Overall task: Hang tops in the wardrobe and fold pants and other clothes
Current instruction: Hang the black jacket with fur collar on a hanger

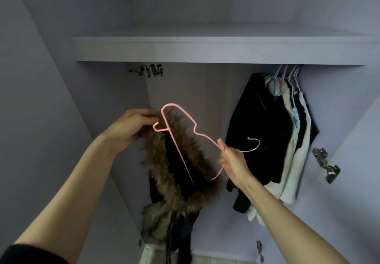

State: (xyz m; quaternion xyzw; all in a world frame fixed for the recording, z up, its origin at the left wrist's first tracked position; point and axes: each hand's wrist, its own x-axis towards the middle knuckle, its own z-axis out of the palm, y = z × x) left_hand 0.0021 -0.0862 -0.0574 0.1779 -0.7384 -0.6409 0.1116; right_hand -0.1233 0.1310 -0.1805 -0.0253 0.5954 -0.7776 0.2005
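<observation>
A black jacket [181,173] with a brown fur-trimmed hood hangs from the left hand [131,128], which pinches its fur edge. The right hand [232,161] pinches one pink hanger [181,134] by its neck. Open wardrobe space lies below the shelf [205,50], between them and the hung clothes [273,132] at right.

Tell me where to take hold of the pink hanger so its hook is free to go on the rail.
Grip the pink hanger at its neck, just below the metal hook, coming from underneath. That is where the right hand pinches it now, so the hook's curve sticks out clear of the fingers. The left hand holds the fur-trimmed coat at the hanger's far shoulder, so that end is busy.
</observation>
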